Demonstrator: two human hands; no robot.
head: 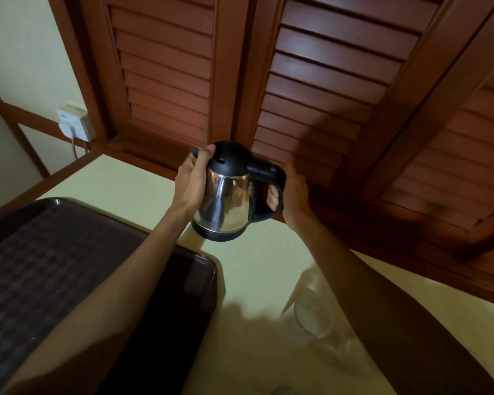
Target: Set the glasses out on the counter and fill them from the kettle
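Kettle [226,195] held up off the surface [257,260], right hand [293,192] wrapped round the handle, left hand [191,178] curled against the spout side. Glass [311,306] down below, nearer the body, under the right forearm. Probably needs bringing back and tipping spout-down toward it.

Both arms reach forward, left hand [193,178] cupped with thumb raised, right hand [293,192] fingers [272,199] curled.

A single head-worn wide-angle view looks forward and down from close above the pale worktop [143,181], facing louvred wooden doors [311,89], with both forearms reaching in from the bottom edge
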